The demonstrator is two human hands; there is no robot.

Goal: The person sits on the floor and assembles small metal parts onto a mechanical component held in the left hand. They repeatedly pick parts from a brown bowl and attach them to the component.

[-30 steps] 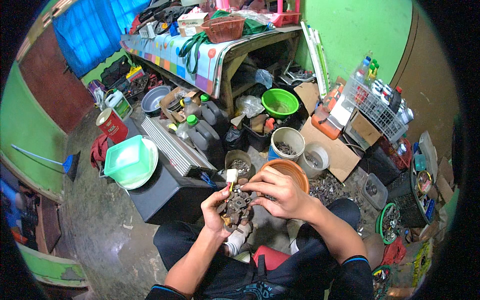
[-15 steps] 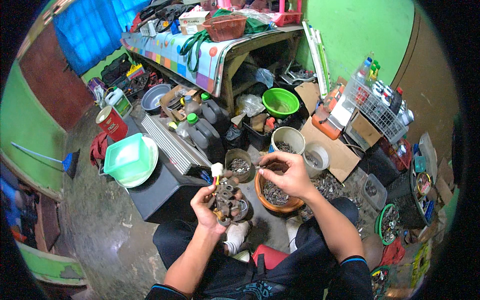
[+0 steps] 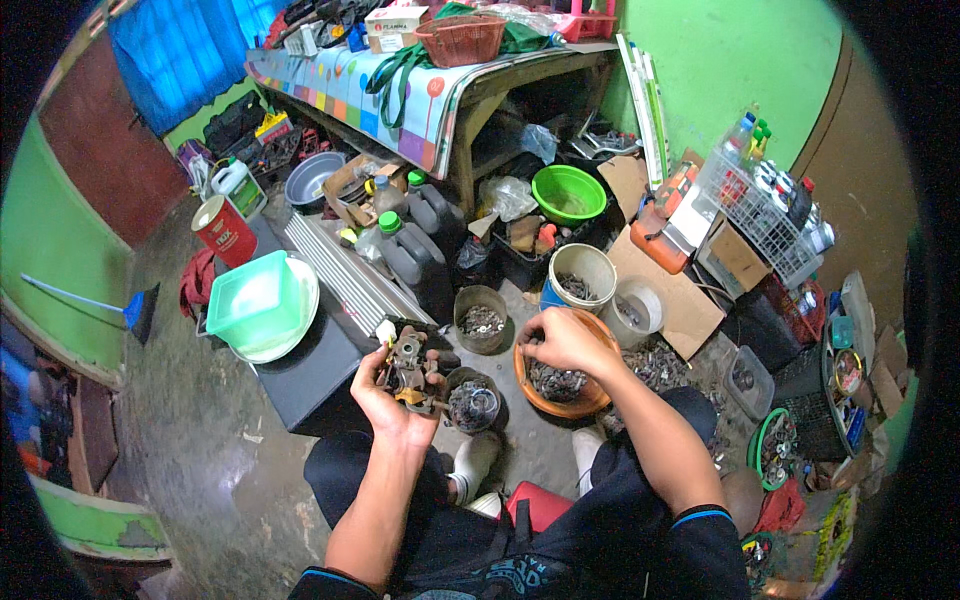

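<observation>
In my left hand (image 3: 390,412) is a grimy metal part (image 3: 408,362), palm up with the fingers wrapped round it. A white plastic connector (image 3: 386,332) sticks out at the part's upper left. My right hand (image 3: 573,342) is bent down over an orange-brown bowl (image 3: 532,388) heaped with small dark metal pieces. Its fingertips are pinched together above the heap, and whatever is between them is hidden. Just right of the held part stands a small tin (image 3: 473,400) of metal bits. Farther off is a round tub (image 3: 480,318) of screws or similar small pieces.
Beyond the bowl stand a white bucket (image 3: 583,277) and a pale tub (image 3: 637,308) with metal bits. Loose small metal pieces (image 3: 655,373) lie on the floor at right. A black box (image 3: 300,385) carries a teal container (image 3: 257,300) at left. Dark jerrycans (image 3: 415,262) stand ahead.
My left hand has moved left with the metal part, uncovering the small tin. My right hand has turned downward over the bowl; the small dark piece seen at its fingertips is now hidden from view.
</observation>
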